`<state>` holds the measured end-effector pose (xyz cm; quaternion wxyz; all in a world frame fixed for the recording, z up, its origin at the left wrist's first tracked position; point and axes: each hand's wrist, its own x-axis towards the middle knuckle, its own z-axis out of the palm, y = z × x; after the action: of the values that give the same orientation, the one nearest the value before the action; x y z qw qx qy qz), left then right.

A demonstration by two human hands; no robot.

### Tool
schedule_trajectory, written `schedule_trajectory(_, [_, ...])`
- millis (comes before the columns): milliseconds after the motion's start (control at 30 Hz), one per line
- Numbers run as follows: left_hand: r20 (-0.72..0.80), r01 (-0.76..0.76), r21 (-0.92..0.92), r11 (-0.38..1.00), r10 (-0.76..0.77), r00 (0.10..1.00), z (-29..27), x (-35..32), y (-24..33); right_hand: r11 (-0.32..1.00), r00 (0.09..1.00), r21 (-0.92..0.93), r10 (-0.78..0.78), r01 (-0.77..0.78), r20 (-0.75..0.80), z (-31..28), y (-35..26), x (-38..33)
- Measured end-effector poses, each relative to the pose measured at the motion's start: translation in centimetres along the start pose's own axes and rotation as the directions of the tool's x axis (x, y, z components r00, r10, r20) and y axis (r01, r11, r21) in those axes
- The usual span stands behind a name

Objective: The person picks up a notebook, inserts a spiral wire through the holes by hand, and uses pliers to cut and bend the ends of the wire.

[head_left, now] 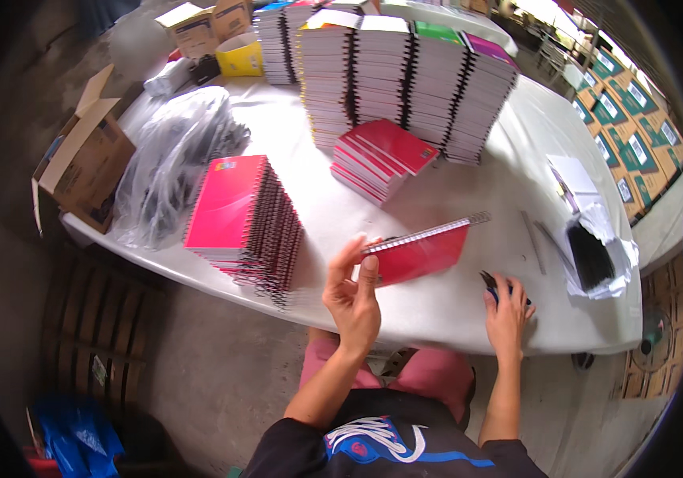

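Note:
My left hand [354, 303] grips a red notebook [425, 256] at its left end, thumb in front. The notebook stands tilted on its edge, with its punched spine upward. A spiral coil [478, 217] runs along that spine and sticks out past its right end. Closed round dark-handled pliers [488, 280], my right hand [505, 317] rests near the table's front edge, right of the notebook. A stack of red spiral-bound notebooks [226, 203] sits to the left. Beyond the held notebook lies a fanned pile of red books [377, 155] with no coils showing.
Tall stacks of spiral notebooks [381, 72] stand at the back of the white-covered table [445, 315]. A clear plastic bag [174, 159] and an open carton [86, 163] sit left. Loose coils [534, 243] and a paper-wrapped black bundle [591, 255] lie right. Cartons [632, 131] are stacked beyond.

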<state>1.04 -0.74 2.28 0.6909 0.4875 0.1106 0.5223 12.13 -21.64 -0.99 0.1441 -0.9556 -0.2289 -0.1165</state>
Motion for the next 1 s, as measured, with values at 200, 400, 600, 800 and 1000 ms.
schedule_trajectory(200, [0.079, -0.034, -0.159, 0.987, 0.047, 0.996, -0.3, 0.0, 3.8, -0.287, 0.983, 0.946, -0.146, -0.148, 0.109, -2.5, -9.4, 4.3])
schedule_trajectory(400, [-0.009, -0.593, 0.608, 0.527, 0.752, 0.659, -5.8, 3.4, 11.5, -0.466, 0.921, 0.862, -0.39, -0.201, 0.004, -5.7, -21.5, 10.9])
schedule_trajectory(600, [-0.176, -0.235, 0.578, 0.782, 0.401, 0.899, -11.0, 6.8, 10.7, -0.149, 0.852, 0.985, -0.523, -0.089, -0.002, -3.6, -32.5, 15.4])
schedule_trajectory(800, [-0.206, -0.201, 0.534, 0.821, 0.357, 0.911, -12.6, 8.1, 7.9, 0.449, 0.732, 0.659, -0.639, 0.604, -0.235, -1.4, -33.9, 15.2])
schedule_trajectory(1000, [-0.068, -0.27, 0.752, 0.601, 0.479, 0.875, -12.7, 8.5, 9.0, 0.795, 0.934, 0.499, -0.343, 0.346, -0.102, 1.3, -25.5, 21.4])
